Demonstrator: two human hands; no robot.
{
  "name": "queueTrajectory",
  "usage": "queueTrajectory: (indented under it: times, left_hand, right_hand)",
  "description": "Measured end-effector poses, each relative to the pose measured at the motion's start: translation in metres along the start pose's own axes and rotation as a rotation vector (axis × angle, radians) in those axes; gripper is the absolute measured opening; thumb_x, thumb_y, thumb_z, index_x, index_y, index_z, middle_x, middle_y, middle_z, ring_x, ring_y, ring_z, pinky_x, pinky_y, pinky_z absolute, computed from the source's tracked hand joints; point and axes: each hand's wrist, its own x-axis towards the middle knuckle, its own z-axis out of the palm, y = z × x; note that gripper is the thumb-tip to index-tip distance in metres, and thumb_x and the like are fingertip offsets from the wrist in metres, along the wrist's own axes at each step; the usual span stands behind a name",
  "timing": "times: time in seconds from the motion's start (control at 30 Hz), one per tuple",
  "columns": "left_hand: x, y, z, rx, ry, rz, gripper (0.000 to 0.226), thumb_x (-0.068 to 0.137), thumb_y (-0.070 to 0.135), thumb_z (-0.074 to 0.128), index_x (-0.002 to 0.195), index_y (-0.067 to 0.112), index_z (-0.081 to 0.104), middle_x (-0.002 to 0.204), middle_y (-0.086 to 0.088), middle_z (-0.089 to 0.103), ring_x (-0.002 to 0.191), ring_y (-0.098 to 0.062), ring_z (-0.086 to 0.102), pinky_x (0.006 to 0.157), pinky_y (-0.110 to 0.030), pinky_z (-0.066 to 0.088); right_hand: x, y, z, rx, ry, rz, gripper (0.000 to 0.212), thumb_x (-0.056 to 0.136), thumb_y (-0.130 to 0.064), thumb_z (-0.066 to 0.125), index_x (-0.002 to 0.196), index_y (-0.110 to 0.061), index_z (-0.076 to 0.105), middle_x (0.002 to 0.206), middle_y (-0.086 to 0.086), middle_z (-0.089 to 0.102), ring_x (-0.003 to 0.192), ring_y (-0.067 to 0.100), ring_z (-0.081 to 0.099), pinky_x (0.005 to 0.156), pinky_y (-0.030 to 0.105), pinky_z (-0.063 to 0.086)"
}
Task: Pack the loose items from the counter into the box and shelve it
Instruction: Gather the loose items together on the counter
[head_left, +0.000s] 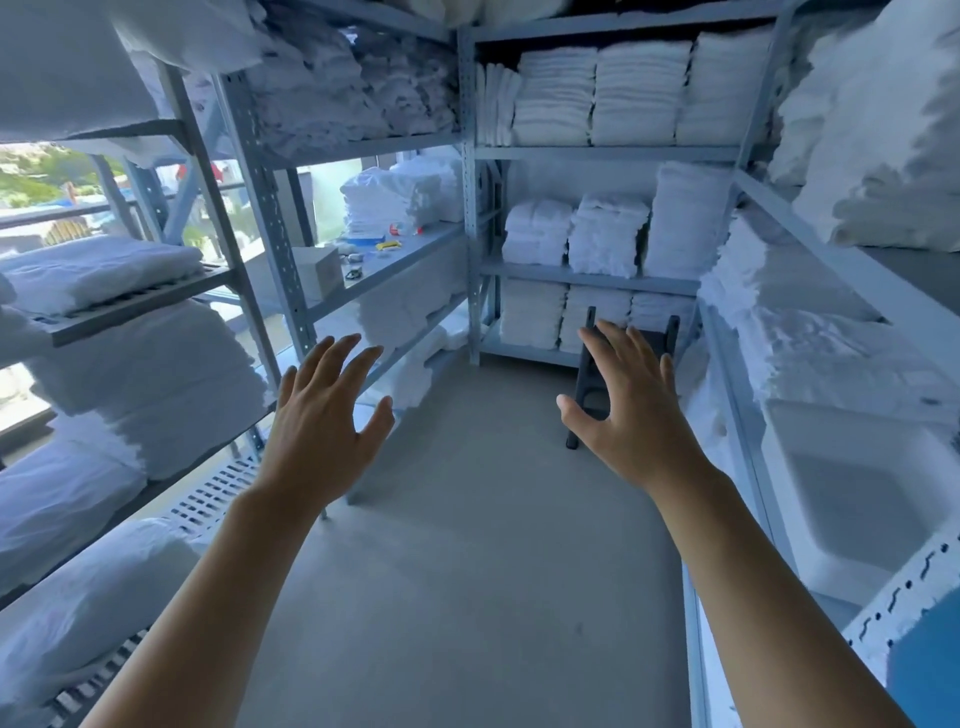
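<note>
A small white box (318, 271) stands on a grey metal shelf (395, 260) at the left, about chest height. Beyond it on the same shelf lie several loose small items (387, 245), one yellow, some blue and red, too small to name. My left hand (324, 415) and my right hand (626, 408) are both stretched out in front of me over the floor, fingers spread and holding nothing. Both hands are well short of the shelf with the box.
Grey metal racks line the left, back and right walls, stacked with folded white towels (602, 93) and bedding (140, 374). A dark step stool (597, 384) leans at the back right behind my right hand. A white tub (847, 499) sits low on the right rack. Bare grey floor (467, 545) runs between the racks.
</note>
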Motion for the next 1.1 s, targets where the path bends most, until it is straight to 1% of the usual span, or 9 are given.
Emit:
queueTrajectory:
  times: [0.27, 0.4, 0.5, 0.73, 0.87, 1.0, 1.1]
  left_hand:
    - [0.079, -0.015, 0.057, -0.075, 0.016, 0.06, 0.062, 0.096, 0.053, 0.039, 0.149, 0.023, 0.046, 0.159, -0.005, 0.04, 0.15, -0.03, 0.031, 0.119, -0.053, 0.031]
    - [0.118, -0.04, 0.093, -0.129, 0.031, 0.076, 0.06, 0.097, 0.053, 0.04, 0.149, 0.023, 0.045, 0.159, -0.005, 0.04, 0.15, -0.03, 0.031, 0.12, -0.053, 0.031]
    - [0.153, -0.067, 0.117, -0.16, 0.017, 0.076, 0.06, 0.097, 0.053, 0.04, 0.149, 0.023, 0.045, 0.16, -0.004, 0.039, 0.15, -0.03, 0.03, 0.12, -0.052, 0.029]
    - [0.236, -0.145, 0.151, -0.2, 0.003, 0.079, 0.059, 0.097, 0.05, 0.044, 0.15, 0.024, 0.044, 0.159, -0.005, 0.04, 0.15, -0.03, 0.031, 0.119, -0.05, 0.027]
    - [0.27, -0.188, 0.167, -0.21, -0.002, 0.079, 0.06, 0.096, 0.051, 0.044, 0.15, 0.025, 0.044, 0.159, -0.004, 0.04, 0.149, -0.03, 0.031, 0.119, -0.05, 0.028]
    - [0.295, -0.217, 0.187, -0.234, 0.013, 0.093, 0.062, 0.096, 0.054, 0.04, 0.15, 0.024, 0.044, 0.159, -0.003, 0.04, 0.149, -0.029, 0.033, 0.119, -0.051, 0.031]
    - [0.31, -0.231, 0.199, -0.251, 0.014, 0.098, 0.062, 0.096, 0.054, 0.041, 0.15, 0.022, 0.045, 0.158, -0.005, 0.041, 0.149, -0.03, 0.033, 0.119, -0.052, 0.032]
  right_hand:
    - [0.045, 0.035, 0.027, -0.05, -0.009, 0.054, 0.08, 0.09, -0.067, 0.039, 0.161, -0.033, 0.024, 0.17, -0.012, 0.015, 0.159, 0.018, 0.001, 0.126, 0.061, 0.006]
    - [0.082, 0.047, 0.047, -0.077, -0.001, 0.088, 0.077, 0.094, -0.059, 0.052, 0.161, -0.034, 0.024, 0.17, -0.013, 0.015, 0.159, 0.016, 0.001, 0.126, 0.06, 0.006]
    - [0.116, 0.048, 0.069, -0.101, 0.008, 0.103, 0.075, 0.096, -0.054, 0.056, 0.161, -0.033, 0.025, 0.17, -0.012, 0.015, 0.159, 0.015, 0.001, 0.127, 0.059, 0.005]
    - [0.213, 0.032, 0.121, -0.127, 0.024, 0.108, 0.074, 0.096, -0.056, 0.054, 0.16, -0.033, 0.025, 0.17, -0.012, 0.015, 0.159, 0.015, 0.001, 0.127, 0.058, 0.004]
    - [0.251, 0.019, 0.156, -0.136, 0.034, 0.113, 0.078, 0.091, -0.064, 0.044, 0.16, -0.033, 0.026, 0.17, -0.013, 0.015, 0.159, 0.014, 0.001, 0.127, 0.058, 0.005]
    - [0.282, 0.017, 0.185, -0.134, 0.043, 0.11, 0.079, 0.09, -0.067, 0.041, 0.16, -0.035, 0.024, 0.17, -0.016, 0.012, 0.159, 0.011, -0.002, 0.127, 0.058, 0.009]
    - [0.302, 0.017, 0.198, -0.14, 0.036, 0.108, 0.078, 0.09, -0.067, 0.041, 0.16, -0.036, 0.025, 0.17, -0.016, 0.012, 0.159, 0.011, -0.002, 0.127, 0.059, 0.008]
